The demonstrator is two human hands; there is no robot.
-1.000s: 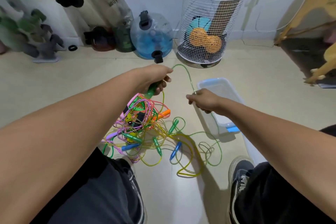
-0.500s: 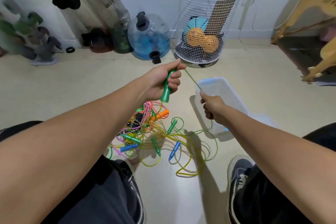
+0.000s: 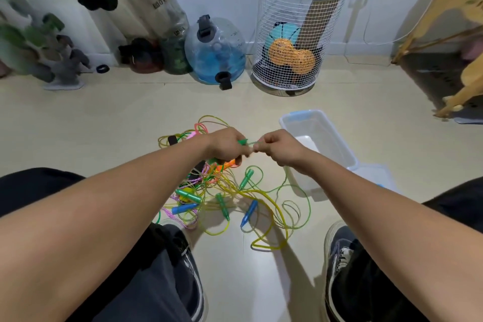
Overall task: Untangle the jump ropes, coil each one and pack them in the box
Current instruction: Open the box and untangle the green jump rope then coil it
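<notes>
A tangle of jump ropes in green, yellow, pink and orange lies on the floor between my feet, with green and blue handles sticking out. My left hand is shut on a green handle, whose tip points right. My right hand pinches the thin green rope right beside that tip. The two hands almost touch, above the tangle. A clear plastic box with a blue rim stands open on the floor to the right of my right hand, with nothing visible inside.
A white wire basket with balls, a blue water jug and dark bottles stand along the far wall. A wooden frame is at the far right. My shoes flank the pile. The box lid lies beside the box.
My left hand dropped lower and turned the green handle sideways. My right hand slid up the green rope toward it, so the hands have come together.
</notes>
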